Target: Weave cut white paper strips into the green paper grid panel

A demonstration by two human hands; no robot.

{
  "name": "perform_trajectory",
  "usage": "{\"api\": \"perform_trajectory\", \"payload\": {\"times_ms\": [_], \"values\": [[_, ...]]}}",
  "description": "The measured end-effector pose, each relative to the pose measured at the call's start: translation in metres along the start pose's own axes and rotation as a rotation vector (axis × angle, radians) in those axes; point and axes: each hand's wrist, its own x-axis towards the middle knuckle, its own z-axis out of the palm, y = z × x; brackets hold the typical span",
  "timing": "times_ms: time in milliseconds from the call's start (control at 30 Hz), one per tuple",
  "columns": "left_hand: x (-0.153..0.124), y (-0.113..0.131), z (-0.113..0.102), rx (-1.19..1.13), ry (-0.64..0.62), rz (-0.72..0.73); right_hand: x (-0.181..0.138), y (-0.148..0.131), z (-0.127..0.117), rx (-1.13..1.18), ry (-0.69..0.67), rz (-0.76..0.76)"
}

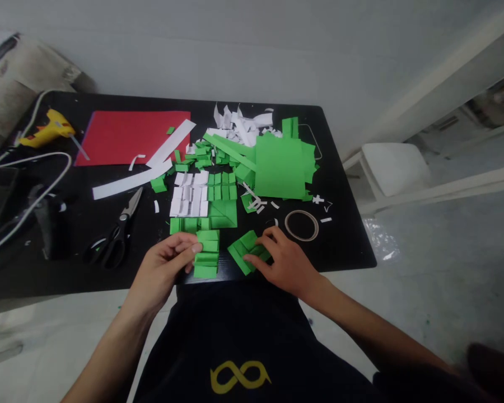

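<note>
Pinching a folded green strip in my left hand, while my right hand's gripping another green piece near the ring.

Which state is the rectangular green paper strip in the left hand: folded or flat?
Folded: crosswise creases and flaps show along the green paper strip held by the left hand.

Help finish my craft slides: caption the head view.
Left hand holds a folded green piece; right hand touches another green piece; scissors and a red sheet lie on the black table.
</note>
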Motion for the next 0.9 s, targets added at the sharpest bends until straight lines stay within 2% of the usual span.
{"api": "perform_trajectory", "payload": {"times_ms": [67,133,233,300,400,533,700,900], "values": [[0.000,-0.001,0.002,-0.008,0.000,0.012,-0.004,-0.002,-0.003,0.024,0.070,-0.001],[-0.001,-0.002,0.004,-0.018,0.002,0.037,-0.005,-0.002,-0.006,0.038,0.120,-0.102],[-0.003,-0.004,0.007,0.008,0.020,0.109,-0.007,0.003,-0.008,0.097,0.069,-0.299],[-0.005,-0.006,0.008,0.059,0.024,0.174,-0.010,0.007,-0.004,0.117,0.007,-0.349],[-0.008,-0.011,0.011,0.153,-0.001,0.236,-0.017,0.008,0.005,0.052,-0.073,-0.322],[-0.011,-0.017,0.017,0.256,-0.031,0.201,-0.023,-0.001,0.014,-0.059,-0.131,-0.277],[-0.012,-0.019,0.029,0.315,-0.037,0.149,-0.024,-0.007,0.018,-0.089,-0.131,-0.243],[-0.008,-0.012,0.046,0.371,-0.045,0.204,-0.024,-0.003,0.021,-0.066,-0.084,-0.252]]}}
